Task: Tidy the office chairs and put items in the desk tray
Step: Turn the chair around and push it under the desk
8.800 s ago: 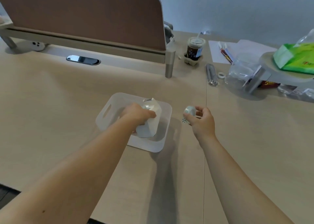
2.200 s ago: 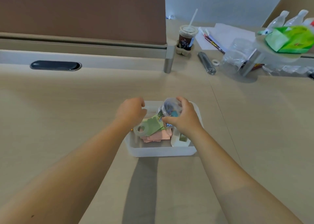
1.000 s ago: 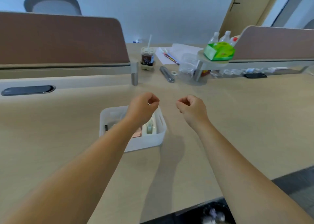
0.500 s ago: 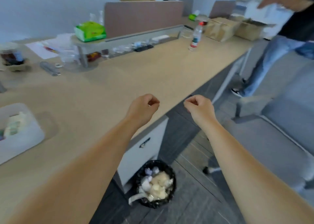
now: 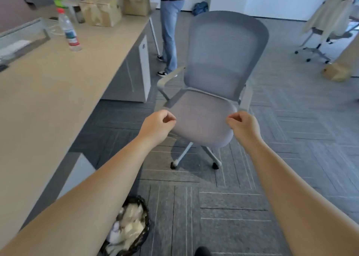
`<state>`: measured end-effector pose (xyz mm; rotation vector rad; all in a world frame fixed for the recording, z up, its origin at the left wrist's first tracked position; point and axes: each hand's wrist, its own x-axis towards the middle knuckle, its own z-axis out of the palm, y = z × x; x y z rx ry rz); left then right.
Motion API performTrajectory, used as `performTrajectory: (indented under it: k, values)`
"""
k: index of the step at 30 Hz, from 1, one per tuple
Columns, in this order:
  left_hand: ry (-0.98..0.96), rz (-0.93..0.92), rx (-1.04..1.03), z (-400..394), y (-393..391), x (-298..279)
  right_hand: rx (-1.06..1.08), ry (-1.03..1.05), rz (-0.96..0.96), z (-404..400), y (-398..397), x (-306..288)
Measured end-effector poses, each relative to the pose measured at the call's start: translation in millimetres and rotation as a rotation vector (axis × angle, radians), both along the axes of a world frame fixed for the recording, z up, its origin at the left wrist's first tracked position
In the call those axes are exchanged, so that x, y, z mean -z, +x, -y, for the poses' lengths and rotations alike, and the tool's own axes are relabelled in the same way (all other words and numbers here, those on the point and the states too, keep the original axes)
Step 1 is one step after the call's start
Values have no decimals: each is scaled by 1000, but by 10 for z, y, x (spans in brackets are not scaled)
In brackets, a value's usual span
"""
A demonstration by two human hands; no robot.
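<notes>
A grey mesh chair (image 5: 215, 77) stands on the carpet, away from the worktop (image 5: 44, 85), its seat facing the camera. Both arms reach toward it. The left hand (image 5: 157, 126) and right hand (image 5: 245, 127) are loosely curled, fingers folded in, holding nothing, level with the seat's front corners. A bottle (image 5: 68, 32) stands on the worktop; a full bin (image 5: 129, 226) sits below.

Open-plan office, long wooden desk (image 5: 44, 85) along the left, grey mesh swivel chair (image 5: 217, 77) at centre, grey carpet tiles (image 5: 291, 139), cardboard boxes (image 5: 116, 7) upper left, second chair (image 5: 320, 28) upper right
</notes>
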<state>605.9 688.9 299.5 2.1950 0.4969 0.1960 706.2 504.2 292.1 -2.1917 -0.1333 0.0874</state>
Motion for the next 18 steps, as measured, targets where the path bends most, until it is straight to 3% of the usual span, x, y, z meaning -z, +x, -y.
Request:
performTrajectory:
  k: [10, 18]
  values:
    - [0, -14, 73, 999, 1711, 154, 76, 74, -46, 1052, 1480, 168]
    - [-71, -161, 18, 1797, 3200, 444, 14, 53, -113, 1706, 2950, 263]
